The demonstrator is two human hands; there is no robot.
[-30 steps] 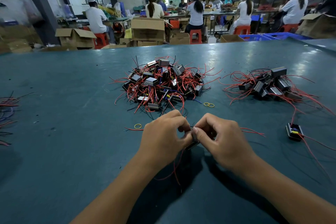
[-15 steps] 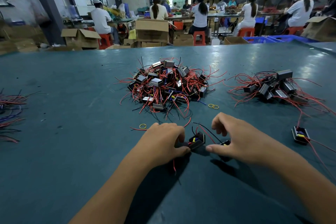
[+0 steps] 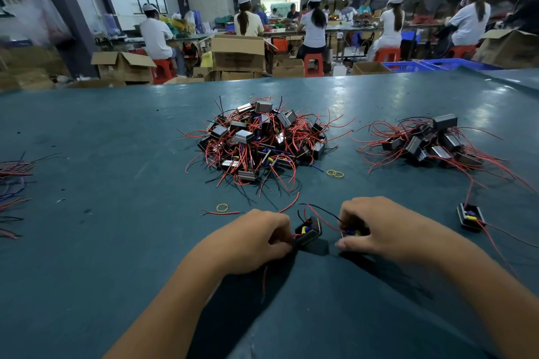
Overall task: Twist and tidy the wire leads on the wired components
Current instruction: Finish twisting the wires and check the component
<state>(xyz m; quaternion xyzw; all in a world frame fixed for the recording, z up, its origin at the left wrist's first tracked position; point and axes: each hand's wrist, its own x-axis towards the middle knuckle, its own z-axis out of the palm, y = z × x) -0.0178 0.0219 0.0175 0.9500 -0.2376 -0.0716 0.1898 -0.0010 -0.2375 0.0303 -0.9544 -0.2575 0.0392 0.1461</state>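
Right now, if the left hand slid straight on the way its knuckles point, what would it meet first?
Probably the right hand gripping a second black component; the black wired component held by the left hand would likely touch first, though depth is unclear.

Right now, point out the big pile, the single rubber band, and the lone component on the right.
big pile (image 3: 256, 143), head view, a grey block near its middle.
single rubber band (image 3: 222, 207), head view, on its yellow loop.
lone component (image 3: 471, 217), head view, on its black body.
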